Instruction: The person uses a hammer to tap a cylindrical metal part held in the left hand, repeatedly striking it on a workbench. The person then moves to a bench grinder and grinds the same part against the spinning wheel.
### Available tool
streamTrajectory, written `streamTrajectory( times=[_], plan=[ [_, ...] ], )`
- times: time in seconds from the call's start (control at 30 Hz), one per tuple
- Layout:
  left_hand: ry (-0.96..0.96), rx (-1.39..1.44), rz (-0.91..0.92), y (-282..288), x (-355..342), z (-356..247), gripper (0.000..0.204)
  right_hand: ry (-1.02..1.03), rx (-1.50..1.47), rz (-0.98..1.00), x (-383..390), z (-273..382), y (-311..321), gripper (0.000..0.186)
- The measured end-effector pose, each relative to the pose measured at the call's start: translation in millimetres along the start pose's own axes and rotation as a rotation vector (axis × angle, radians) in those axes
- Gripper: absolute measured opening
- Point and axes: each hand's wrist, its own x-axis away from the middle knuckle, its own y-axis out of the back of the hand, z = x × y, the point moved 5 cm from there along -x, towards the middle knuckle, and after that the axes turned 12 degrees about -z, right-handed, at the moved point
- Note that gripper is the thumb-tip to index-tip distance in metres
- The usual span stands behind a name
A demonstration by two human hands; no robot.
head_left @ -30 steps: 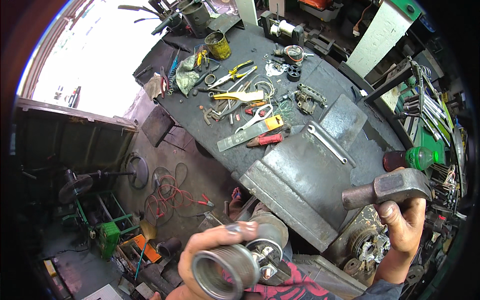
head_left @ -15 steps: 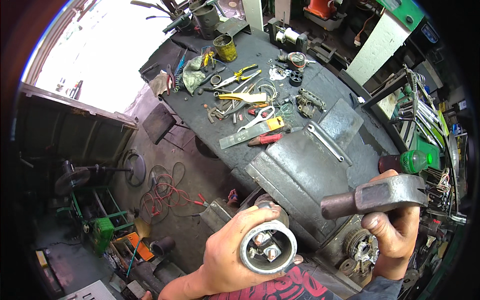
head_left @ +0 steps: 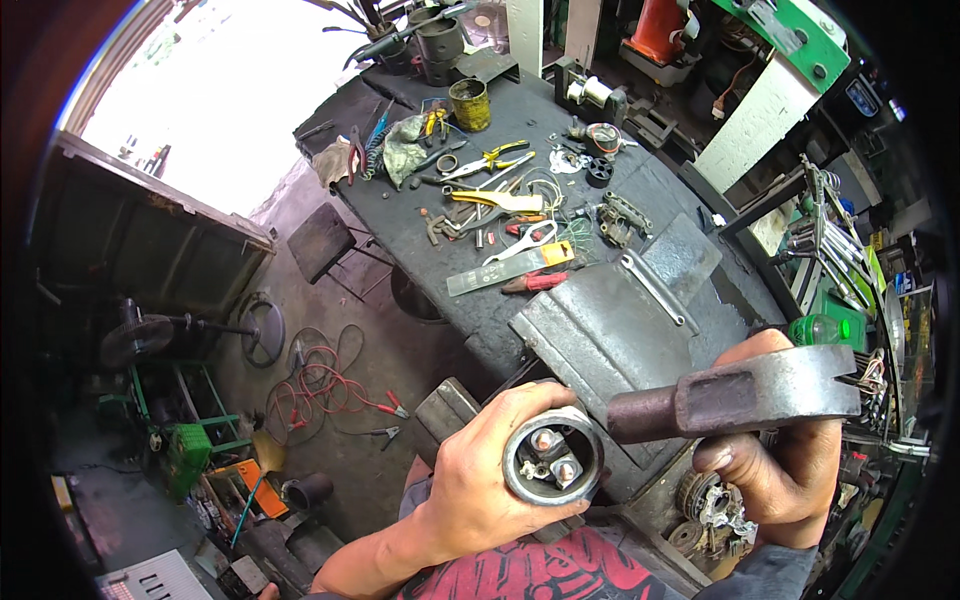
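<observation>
The left hand [head_left: 476, 482] gripped a cylindrical metal housing [head_left: 594, 466]; the right hand [head_left: 778, 484] clasped a claw hammer [head_left: 745, 392].

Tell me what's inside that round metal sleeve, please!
Two shiny bolt-like ends show inside the metal sleeve in the left hand; what lies beneath them is covered.

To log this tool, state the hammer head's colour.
The hammer head is grey, darker and brownish toward its left end; best in the head view.
</observation>
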Motion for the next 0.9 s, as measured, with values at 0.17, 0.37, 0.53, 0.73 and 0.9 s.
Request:
streamTrajectory(
  times=[0.17,0.37,0.53,0.73,0.9],
  plan=[
    [-0.044,-0.038,-0.038,-1.6,-0.9,-4.0,0.079,0.285,0.245,0.215,-12.9,20.4,-12.6,0.05],
    [-0.024,-0.025,-0.065,-1.3,-0.3,-4.3,0.079,0.477,0.291,0.055,-13.0,37.1,-13.7,0.046],
    [-0.04,-0.08,-0.078,-0.7,0.7,-3.7,0.081,0.407,0.308,-0.003,-17.9,45.0,-19.7,0.035],
    [-0.018,0.052,-0.04,-2.0,-2.1,-2.3,0.082,0.212,0.375,0.243,-18.5,26.7,-11.1,0.036],
    [-0.362,0.248,-0.139,6.9,-5.6,-27.1,0.086,-0.11,0.084,-0.024,7.9,-14.1,12.6,0.056]
  ],
)
